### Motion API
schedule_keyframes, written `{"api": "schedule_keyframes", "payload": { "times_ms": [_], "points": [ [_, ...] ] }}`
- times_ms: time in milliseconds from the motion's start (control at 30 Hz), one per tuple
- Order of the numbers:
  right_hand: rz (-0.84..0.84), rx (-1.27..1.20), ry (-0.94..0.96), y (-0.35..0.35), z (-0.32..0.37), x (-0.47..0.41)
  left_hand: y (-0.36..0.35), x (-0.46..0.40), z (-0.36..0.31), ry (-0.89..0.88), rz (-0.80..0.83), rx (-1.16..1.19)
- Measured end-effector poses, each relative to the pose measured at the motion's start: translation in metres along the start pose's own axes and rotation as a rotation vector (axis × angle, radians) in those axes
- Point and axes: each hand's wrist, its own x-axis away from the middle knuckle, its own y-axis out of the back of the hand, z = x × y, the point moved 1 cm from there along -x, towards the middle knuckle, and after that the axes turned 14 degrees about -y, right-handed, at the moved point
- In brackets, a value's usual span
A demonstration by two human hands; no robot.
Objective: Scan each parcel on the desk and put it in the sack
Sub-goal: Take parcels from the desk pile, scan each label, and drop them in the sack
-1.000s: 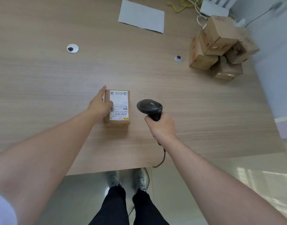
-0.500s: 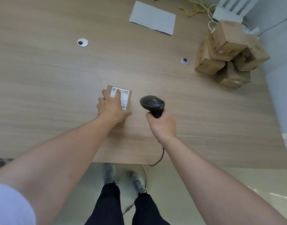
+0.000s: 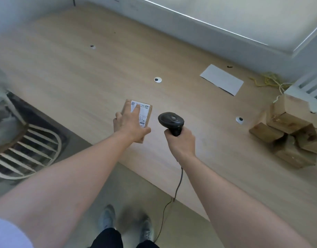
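Observation:
A small brown parcel (image 3: 146,111) with a white shipping label lies near the front edge of the wooden desk (image 3: 82,72). My left hand (image 3: 130,125) grips it from above, fingers over the label and thumb at its right side. Just to the right, my right hand (image 3: 179,140) holds the black barcode scanner (image 3: 170,120) by its handle, its head facing up and its cable hanging off the desk. Several more brown parcels (image 3: 288,133) are piled at the desk's right end. At the far left edge a blurred grey-green shape (image 3: 0,104) shows; I cannot tell if it is the sack.
A white sheet of paper (image 3: 222,80) lies at the back right, with yellow cords (image 3: 268,82) and a white device (image 3: 304,90) beyond it. Round cable grommets (image 3: 157,80) dot the desk. A chair with a slatted white back (image 3: 25,151) stands left of the desk.
My view has swung left and up, now showing the chair and the wall. My left hand went from the parcel's side to gripping it from above. The scanner stays beside it.

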Motion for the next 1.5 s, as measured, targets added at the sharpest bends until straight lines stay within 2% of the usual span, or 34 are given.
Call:
{"api": "schedule_keyframes", "payload": {
  "times_ms": [367, 967, 1233, 1500],
  "points": [
    [0.168, 0.027, 0.255, -0.075, 0.090, 0.090, 0.106, 0.076, 0.104, 0.185, -0.199, -0.017],
    [0.195, 0.054, 0.479, -0.251, 0.202, 0.234, 0.242, 0.165, 0.326, 0.289, -0.334, -0.034],
    [0.264, 0.059, 0.547, -0.339, 0.267, 0.256, 0.292, 0.167, 0.412, 0.346, -0.398, -0.050],
    [0.344, 0.072, 0.623, -0.440, 0.354, 0.248, 0.341, 0.121, 0.510, 0.422, -0.425, -0.105]
  ]
}}
